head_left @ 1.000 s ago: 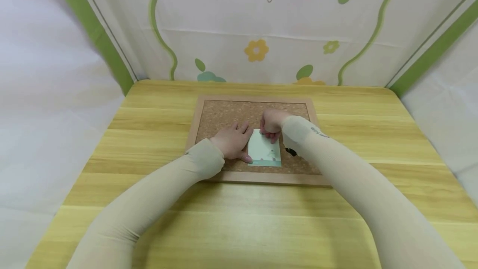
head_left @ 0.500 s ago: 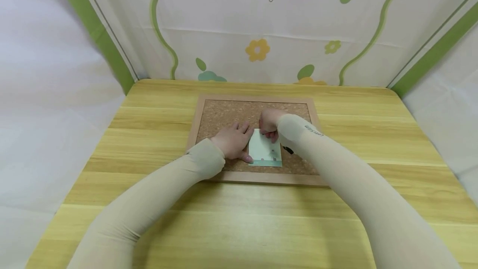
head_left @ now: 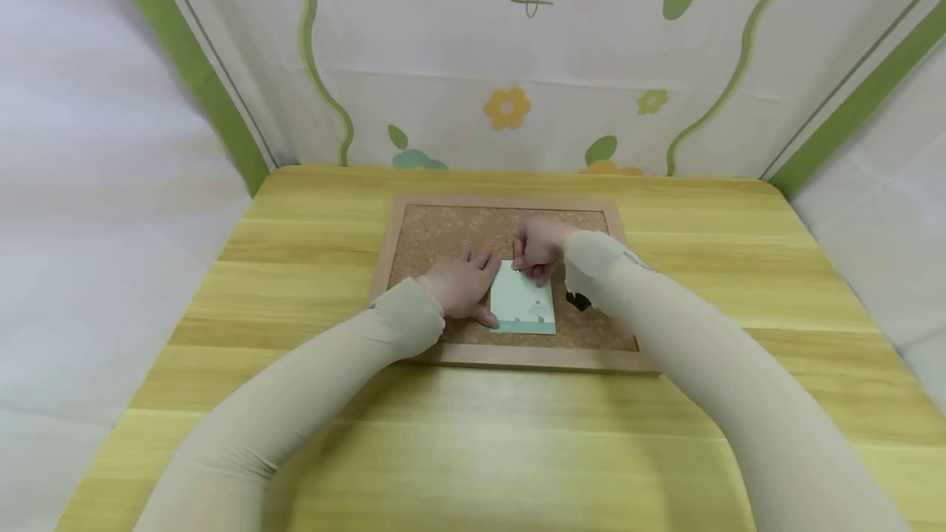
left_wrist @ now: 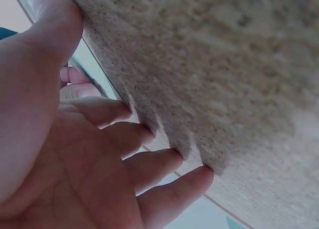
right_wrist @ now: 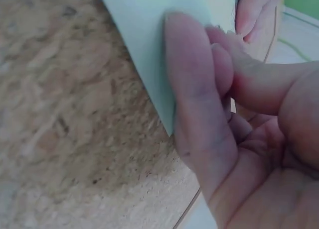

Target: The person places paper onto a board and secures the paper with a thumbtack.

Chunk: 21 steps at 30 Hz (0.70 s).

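Observation:
A pale green note card (head_left: pixel 521 302), with a darker green strip along its near edge, lies on a framed cork board (head_left: pixel 451 224). My left hand (head_left: pixel 460 284) lies spread on the cork at the card's left side, its thumb at the card's lower left corner. In the left wrist view its fingertips (left_wrist: pixel 194 176) press on the cork. My right hand (head_left: pixel 541 246) is at the card's top edge, with thumb and forefinger pinched together on a tiny shiny thing that looks like a pushpin (head_left: pixel 518 270). The fingers mostly hide it. Another right finger (right_wrist: pixel 189 55) rests along the card.
The cork board's wooden frame (head_left: pixel 517 357) lies on a wood-grain table (head_left: pixel 473 442). A white curtain (head_left: pixel 443 39) with flower and leaf prints hangs behind the table. A small black object (head_left: pixel 578 300) shows beneath my right wrist.
My right hand has shifted slightly at the card's top edge, its wrist turning a little. The left hand and the card keep their places; the whole view has tilted slightly.

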{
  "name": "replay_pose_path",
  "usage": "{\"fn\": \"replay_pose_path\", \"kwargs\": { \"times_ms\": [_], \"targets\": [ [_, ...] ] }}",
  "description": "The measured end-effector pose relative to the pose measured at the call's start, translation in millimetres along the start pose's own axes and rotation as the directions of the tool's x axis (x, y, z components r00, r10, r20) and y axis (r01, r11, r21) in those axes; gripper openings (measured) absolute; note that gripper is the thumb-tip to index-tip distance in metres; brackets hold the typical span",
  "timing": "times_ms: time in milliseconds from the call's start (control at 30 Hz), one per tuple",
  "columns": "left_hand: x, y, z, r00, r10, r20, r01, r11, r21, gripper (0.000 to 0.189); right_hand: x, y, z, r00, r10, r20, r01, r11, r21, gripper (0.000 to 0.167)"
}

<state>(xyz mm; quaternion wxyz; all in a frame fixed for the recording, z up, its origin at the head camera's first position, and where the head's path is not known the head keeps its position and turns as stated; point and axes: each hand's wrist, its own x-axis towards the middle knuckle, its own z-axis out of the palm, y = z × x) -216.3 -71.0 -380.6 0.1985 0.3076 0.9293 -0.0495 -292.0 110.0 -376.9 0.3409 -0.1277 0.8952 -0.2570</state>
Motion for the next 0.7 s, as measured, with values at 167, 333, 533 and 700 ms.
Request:
{"fn": "replay_pose_path", "kwargs": {
  "times_ms": [167,333,533,700],
  "targets": [
    [4.5,-5.4,2.4,1.000,-0.003,0.009,0.003,0.999,-0.043,0.107,-9.9,3.8,-3.1,0.975,-0.214,-0.066,0.210,0.975,-0.070,0.009],
    [10.4,-16.5,4.2,1.000,0.031,0.002,-0.030,0.994,-0.103,0.106,-36.8,5.3,-17.7,0.888,-0.420,-0.189,0.370,0.894,-0.252,0.007],
    [1.7,-35.7,4.1,0.997,0.078,0.017,-0.071,0.963,-0.260,0.103,-63.9,17.5,-25.1,0.801,-0.495,-0.336,0.378,0.854,-0.358,0.005],
    [-15.1,-60.9,-2.0,0.994,0.080,-0.079,-0.102,0.935,-0.339,0.097,-75.8,42.2,-24.0,0.738,-0.526,-0.422,0.365,0.838,-0.406,0.005]
  ]
}}
